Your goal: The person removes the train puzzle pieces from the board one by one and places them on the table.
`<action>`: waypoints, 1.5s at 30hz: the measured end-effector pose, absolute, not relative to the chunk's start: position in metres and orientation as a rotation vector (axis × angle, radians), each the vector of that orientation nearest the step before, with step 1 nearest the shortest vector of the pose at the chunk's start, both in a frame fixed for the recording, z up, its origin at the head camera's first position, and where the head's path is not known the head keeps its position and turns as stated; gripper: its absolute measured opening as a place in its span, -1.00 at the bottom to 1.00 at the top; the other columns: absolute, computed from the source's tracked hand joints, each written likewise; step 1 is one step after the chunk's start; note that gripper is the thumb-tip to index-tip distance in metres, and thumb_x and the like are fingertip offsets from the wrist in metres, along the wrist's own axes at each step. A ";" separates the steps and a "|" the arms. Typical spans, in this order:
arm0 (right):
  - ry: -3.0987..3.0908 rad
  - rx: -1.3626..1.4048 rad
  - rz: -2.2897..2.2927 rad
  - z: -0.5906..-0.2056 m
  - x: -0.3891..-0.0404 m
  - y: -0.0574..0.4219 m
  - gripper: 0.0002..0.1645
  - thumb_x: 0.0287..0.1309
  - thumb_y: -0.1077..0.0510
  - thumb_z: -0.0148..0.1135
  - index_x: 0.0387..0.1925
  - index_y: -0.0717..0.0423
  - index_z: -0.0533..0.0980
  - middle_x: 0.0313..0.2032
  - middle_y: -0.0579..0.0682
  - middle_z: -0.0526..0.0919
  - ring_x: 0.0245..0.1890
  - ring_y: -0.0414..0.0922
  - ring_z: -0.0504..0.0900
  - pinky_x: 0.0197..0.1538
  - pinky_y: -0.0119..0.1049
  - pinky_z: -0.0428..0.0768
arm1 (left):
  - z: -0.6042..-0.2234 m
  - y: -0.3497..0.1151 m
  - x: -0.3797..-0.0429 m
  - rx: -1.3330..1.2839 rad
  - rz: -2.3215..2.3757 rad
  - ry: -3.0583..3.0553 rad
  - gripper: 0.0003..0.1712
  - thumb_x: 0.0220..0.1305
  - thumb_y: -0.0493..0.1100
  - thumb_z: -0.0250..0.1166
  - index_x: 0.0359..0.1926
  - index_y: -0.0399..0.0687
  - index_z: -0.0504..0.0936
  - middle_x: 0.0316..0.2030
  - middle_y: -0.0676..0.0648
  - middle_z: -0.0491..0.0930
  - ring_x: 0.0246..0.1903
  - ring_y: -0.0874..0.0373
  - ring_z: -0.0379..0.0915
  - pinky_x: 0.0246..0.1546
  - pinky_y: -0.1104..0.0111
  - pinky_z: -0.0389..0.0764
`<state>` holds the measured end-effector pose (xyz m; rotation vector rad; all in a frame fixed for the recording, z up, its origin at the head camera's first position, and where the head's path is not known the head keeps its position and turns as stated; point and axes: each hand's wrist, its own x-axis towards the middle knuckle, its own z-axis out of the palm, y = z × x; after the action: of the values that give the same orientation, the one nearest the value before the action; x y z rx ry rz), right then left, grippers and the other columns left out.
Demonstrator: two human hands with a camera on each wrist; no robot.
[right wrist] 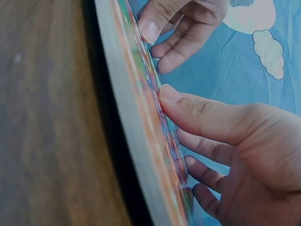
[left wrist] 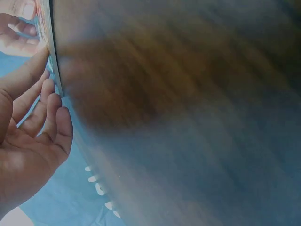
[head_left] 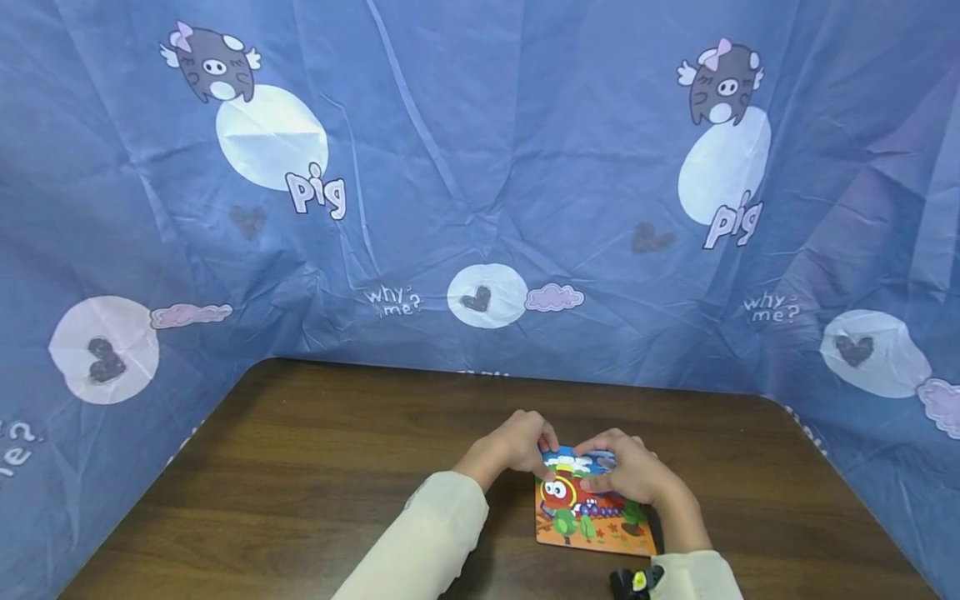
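A jigsaw puzzle board [head_left: 600,537] with a red, big-eyed train, green trees and a blue sky lies on the wooden table. My left hand [head_left: 519,443] is at its upper left corner, the thumb on the picture and the fingers beside the edge. My right hand [head_left: 633,468] reaches over the upper right part, thumb and fingertips touching the picture. In the right wrist view the right thumb [right wrist: 188,108] is nearly straight against the puzzle's face [right wrist: 141,70], seen edge-on. The left wrist view shows the left fingers [left wrist: 49,113] loosely bent near the board's corner.
The brown wooden table [head_left: 360,442] spreads around the board. A blue cloth [head_left: 480,208] with pig, heart and cloud prints hangs behind it and along both sides. A black wrist-worn device [head_left: 633,582] sits at the right sleeve, close to the board's lower right corner.
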<state>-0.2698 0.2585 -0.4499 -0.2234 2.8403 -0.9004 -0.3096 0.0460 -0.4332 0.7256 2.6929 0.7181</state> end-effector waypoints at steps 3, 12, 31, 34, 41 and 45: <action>2.842 -0.221 -0.900 -0.450 -0.270 0.258 -0.50 -0.08 -0.01 0.64 -0.01 -0.24 0.72 0.21 0.06 0.54 0.26 0.23 0.34 0.19 0.55 0.19 | -0.434 0.046 -0.310 0.719 0.751 2.696 -0.66 0.00 -0.15 0.67 -0.21 -0.01 0.73 -0.30 0.08 0.63 -0.27 0.25 0.50 -0.11 0.37 0.60; 2.841 -0.227 -0.921 -0.450 -0.270 0.257 -0.50 -0.09 0.01 0.64 -0.02 -0.22 0.72 0.20 0.07 0.53 0.24 0.23 0.34 0.18 0.53 0.21 | -0.436 0.044 -0.312 0.703 0.843 2.651 -0.65 -0.01 -0.21 0.66 -0.22 -0.04 0.70 -0.32 0.08 0.60 -0.30 0.26 0.47 -0.11 0.37 0.57; 2.854 -0.216 -0.893 -0.449 -0.270 0.256 -0.56 -0.09 0.05 0.65 -0.09 -0.23 0.74 0.19 0.06 0.55 0.24 0.24 0.34 0.20 0.56 0.13 | -0.440 0.043 -0.315 0.675 0.859 2.619 -0.65 0.03 -0.19 0.64 -0.19 0.01 0.68 -0.28 0.08 0.59 -0.25 0.24 0.46 -0.05 0.32 0.58; 2.852 -0.207 -0.894 -0.449 -0.270 0.256 -0.57 -0.08 0.05 0.65 -0.09 -0.24 0.74 0.20 0.06 0.55 0.25 0.24 0.34 0.21 0.56 0.13 | -0.439 0.043 -0.315 0.674 0.848 2.624 -0.65 0.04 -0.19 0.64 -0.18 0.01 0.69 -0.26 0.08 0.59 -0.24 0.25 0.47 -0.04 0.32 0.58; 2.841 -0.202 -0.894 -0.449 -0.271 0.256 -0.58 -0.07 0.05 0.64 -0.09 -0.23 0.74 0.18 0.05 0.55 0.24 0.24 0.34 0.20 0.55 0.12 | -0.439 0.043 -0.315 0.675 0.840 2.621 -0.65 0.04 -0.18 0.64 -0.16 0.01 0.69 -0.25 0.08 0.59 -0.23 0.23 0.47 -0.01 0.30 0.58; 2.838 -0.206 -0.895 -0.450 -0.272 0.257 -0.58 -0.07 0.04 0.64 -0.10 -0.22 0.74 0.18 0.04 0.55 0.24 0.24 0.34 0.20 0.57 0.10 | -0.440 0.043 -0.315 0.672 0.852 2.613 -0.65 0.04 -0.18 0.64 -0.17 0.01 0.69 -0.25 0.08 0.59 -0.22 0.22 0.46 0.00 0.28 0.59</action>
<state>-0.2722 0.2574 -0.4503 -0.2059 2.8375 -0.8951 -0.3153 0.0435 -0.4396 0.6724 2.6133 0.8516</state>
